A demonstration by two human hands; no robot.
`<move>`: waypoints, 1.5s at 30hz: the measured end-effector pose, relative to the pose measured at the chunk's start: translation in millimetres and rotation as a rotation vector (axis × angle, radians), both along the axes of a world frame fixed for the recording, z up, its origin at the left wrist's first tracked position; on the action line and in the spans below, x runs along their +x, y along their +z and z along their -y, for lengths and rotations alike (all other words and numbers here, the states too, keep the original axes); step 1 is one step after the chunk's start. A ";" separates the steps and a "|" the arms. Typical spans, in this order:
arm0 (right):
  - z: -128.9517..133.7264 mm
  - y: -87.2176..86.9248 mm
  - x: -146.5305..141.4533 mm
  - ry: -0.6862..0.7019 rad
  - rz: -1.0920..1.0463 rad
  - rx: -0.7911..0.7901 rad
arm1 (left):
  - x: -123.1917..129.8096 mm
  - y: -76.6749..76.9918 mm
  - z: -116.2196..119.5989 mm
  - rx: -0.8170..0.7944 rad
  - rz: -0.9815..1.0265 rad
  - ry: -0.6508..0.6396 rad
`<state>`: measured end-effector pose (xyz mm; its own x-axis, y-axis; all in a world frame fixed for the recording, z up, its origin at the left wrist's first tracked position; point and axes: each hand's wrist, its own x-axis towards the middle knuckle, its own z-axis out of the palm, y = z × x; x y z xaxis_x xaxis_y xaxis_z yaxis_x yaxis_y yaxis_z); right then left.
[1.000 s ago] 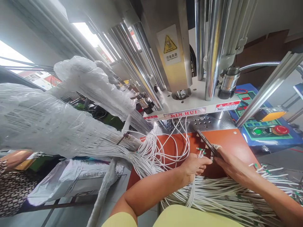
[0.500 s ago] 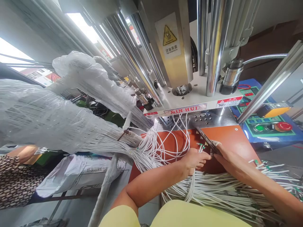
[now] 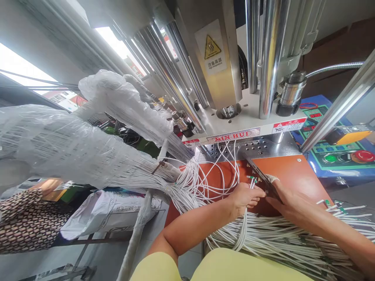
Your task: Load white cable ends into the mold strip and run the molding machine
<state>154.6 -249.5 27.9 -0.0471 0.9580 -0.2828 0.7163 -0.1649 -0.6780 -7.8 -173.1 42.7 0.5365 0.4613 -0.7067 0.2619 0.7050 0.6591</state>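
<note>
Factory floor at a vertical moulding press (image 3: 222,78): chrome columns (image 3: 271,58) rose above a white plate lettered MIN-HUI (image 3: 233,136), with a heat-warning label (image 3: 211,47) on the central housing and a blue-and-green control panel (image 3: 331,156) to the right. A perforated steel plate (image 3: 252,150) lay behind an orange work plate (image 3: 295,173). The left hand (image 3: 244,199) was closed on white cables (image 3: 252,184) with green-marked ends, which stood just above the fingers. The right hand (image 3: 293,207), its thumb wrapped in white (image 3: 272,178), gripped a dark metal bar (image 3: 259,177) over the orange work plate, just beside the left hand. More white cables (image 3: 278,244) lay heaped below the forearms, and a plastic-wrapped cable bundle (image 3: 67,146) extended leftward, toward a co-worker's patterned sleeve (image 3: 29,222).
</note>
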 end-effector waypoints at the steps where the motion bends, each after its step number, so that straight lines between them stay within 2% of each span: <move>1: 0.7 1.6 0.5 0.011 -0.009 0.009 | -1.2 0.2 -0.3 0.007 0.014 -0.022; 3: 1.1 2.4 -0.1 0.013 -0.013 0.037 | -4.9 -1.4 -1.1 0.067 0.013 -0.080; 6: -0.9 -2.4 -4.7 -0.050 0.048 0.058 | -12.2 -7.7 -3.8 0.264 -0.047 -0.117; 9: -3.7 -10.0 -8.7 -0.069 0.094 0.029 | -20.1 -11.3 -7.8 0.398 -0.073 -0.076; 13: -4.3 -15.3 -8.4 -0.074 0.046 0.027 | -30.2 -1.3 -11.0 0.502 -0.056 -0.011; 15: -3.5 -16.0 -7.7 -0.092 0.041 0.037 | -34.6 6.7 -10.9 0.501 -0.046 0.059; 18: -2.8 -17.6 -8.0 -0.096 0.050 0.041 | -38.7 15.3 -10.2 0.379 -0.021 0.141; 20: -3.1 -19.4 -8.8 -0.092 0.061 0.029 | -39.1 17.3 -10.6 0.340 0.000 0.144; 25: -3.1 -23.6 -10.6 -0.089 0.047 0.061 | -36.2 15.9 -14.3 0.440 -0.015 0.160; 27: -2.3 -24.7 -10.9 -0.098 0.037 0.080 | -36.3 15.8 -15.3 0.376 0.000 0.153; 30: -1.8 -26.4 -11.0 -0.103 0.024 0.098 | -38.1 15.7 -15.9 0.268 -0.033 0.083; 34: -3.8 -28.2 -9.9 -0.101 0.021 0.084 | -36.0 13.6 -18.7 0.229 -0.112 -0.059; 37: -4.8 -28.7 -6.7 -0.092 -0.001 0.090 | -27.0 12.2 -24.1 0.153 -0.141 -0.174; 41: -4.3 -25.5 -0.7 -0.071 -0.025 0.076 | -10.6 10.6 -35.0 0.103 -0.108 -0.392; 45: -4.4 -17.2 2.7 -0.055 -0.042 0.030 | -0.4 6.9 -43.5 0.103 -0.168 -0.464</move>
